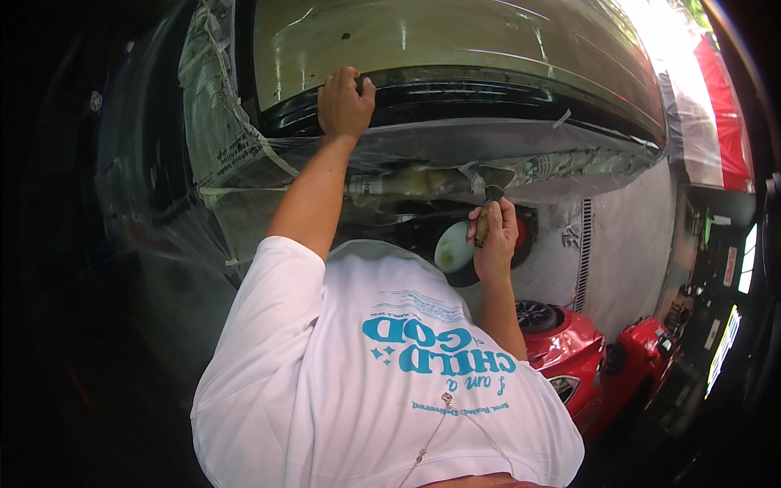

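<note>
At the dark lower edge of a glossy tan vehicle panel (pixel 439 37), my left hand (pixel 346 106) rests with its fingers bent. Something small and dark shows between its thumb and forefinger; its kind is unclear. My right hand (pixel 496 244), lower and to the right, is closed around the handle of a putty knife (pixel 495 175). The knife's wide blade points up, in front of the masking along the vehicle's side. Newspaper masking (pixel 232 154) and clear plastic film (pixel 480 134) cover the parts around the panel. A small dark mark (pixel 346 36) lies on the panel.
Below my right hand is a round whitish thing (pixel 454 248) with a greenish smear. A slotted floor drain (pixel 584 252) runs across the grey floor. Lower right stands a red car (pixel 569 350), near cluttered shelving. A red and white sheet (pixel 720 114) hangs at the far right.
</note>
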Available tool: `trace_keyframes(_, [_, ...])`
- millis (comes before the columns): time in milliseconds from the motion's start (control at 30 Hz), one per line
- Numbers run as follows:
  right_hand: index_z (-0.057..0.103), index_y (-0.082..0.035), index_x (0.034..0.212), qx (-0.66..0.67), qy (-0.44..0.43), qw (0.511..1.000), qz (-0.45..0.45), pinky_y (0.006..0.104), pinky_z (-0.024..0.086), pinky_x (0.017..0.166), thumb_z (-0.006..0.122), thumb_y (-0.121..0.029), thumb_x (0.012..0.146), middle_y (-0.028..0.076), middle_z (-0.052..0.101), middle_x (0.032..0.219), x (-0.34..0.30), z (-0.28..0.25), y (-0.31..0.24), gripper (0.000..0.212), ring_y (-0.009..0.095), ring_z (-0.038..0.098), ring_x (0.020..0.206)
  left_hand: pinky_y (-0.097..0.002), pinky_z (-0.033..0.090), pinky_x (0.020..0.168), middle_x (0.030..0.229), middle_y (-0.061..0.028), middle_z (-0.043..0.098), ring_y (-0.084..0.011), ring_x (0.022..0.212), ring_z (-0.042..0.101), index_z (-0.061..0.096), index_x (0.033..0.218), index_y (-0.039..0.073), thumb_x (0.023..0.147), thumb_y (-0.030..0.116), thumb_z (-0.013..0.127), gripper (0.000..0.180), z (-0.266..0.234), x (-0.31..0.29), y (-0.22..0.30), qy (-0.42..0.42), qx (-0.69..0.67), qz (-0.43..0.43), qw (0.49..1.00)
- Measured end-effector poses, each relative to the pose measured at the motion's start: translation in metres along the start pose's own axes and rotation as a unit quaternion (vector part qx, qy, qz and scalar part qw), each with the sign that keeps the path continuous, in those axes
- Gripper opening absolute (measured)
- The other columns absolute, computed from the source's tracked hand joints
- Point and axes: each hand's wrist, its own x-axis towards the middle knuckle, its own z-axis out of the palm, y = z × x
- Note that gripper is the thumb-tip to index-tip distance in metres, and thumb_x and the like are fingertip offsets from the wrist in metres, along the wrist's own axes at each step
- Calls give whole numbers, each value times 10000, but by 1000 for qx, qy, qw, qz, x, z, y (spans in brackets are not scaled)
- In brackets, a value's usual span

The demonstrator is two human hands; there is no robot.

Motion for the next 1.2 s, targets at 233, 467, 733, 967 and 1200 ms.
trace_keyframes(233, [603, -8, 1361, -113, -33, 987, -110, 251, 480, 578, 586, -233, 1086, 83, 676, 955, 82, -17, -44, 356, 116, 604, 686, -451, 480, 809, 923, -56, 622, -299, 933, 613, 579, 942, 111, 887, 239, 660, 162, 3, -8, -3, 27, 91, 44, 994])
trace_keyframes(467, [741, -59, 1209, -536, -62, 735, -410, 381, 560, 728, 667, -202, 1005, 130, 736, 1059, 186, -1, -114, 260, 262, 723, 832, -445, 487, 786, 909, -47, 625, -295, 906, 615, 580, 939, 114, 874, 237, 654, 158, 4, -7, 0, 47, 100, 43, 993])
trace_keyframes(733, [743, -136, 1169, -761, -170, 497, -382, 503, 578, 817, 665, -241, 987, 133, 739, 1128, 234, 34, -131, 224, 396, 724, 968, -437, 494, 766, 895, -31, 639, -283, 881, 620, 587, 929, 116, 864, 234, 659, 153, 12, -11, -2, 67, 82, 36, 994])
trace_keyframes(967, [724, -113, 1111, -808, -181, 431, -359, 516, 599, 809, 604, -233, 1004, 149, 732, 1148, 247, 58, -131, 201, 398, 744, 946, -437, 497, 760, 879, -33, 638, -283, 870, 620, 595, 895, 114, 859, 234, 662, 141, 14, -5, -6, 74, 83, 41, 993])
trace_keyframes(1200, [739, -94, 1061, -821, -232, 394, -343, 519, 608, 812, 632, -213, 977, 190, 736, 1109, 259, 66, -139, 181, 390, 754, 950, -427, 494, 744, 860, -22, 636, -271, 859, 620, 607, 892, 124, 849, 233, 677, 136, 12, -9, -4, 76, 71, 20, 994])
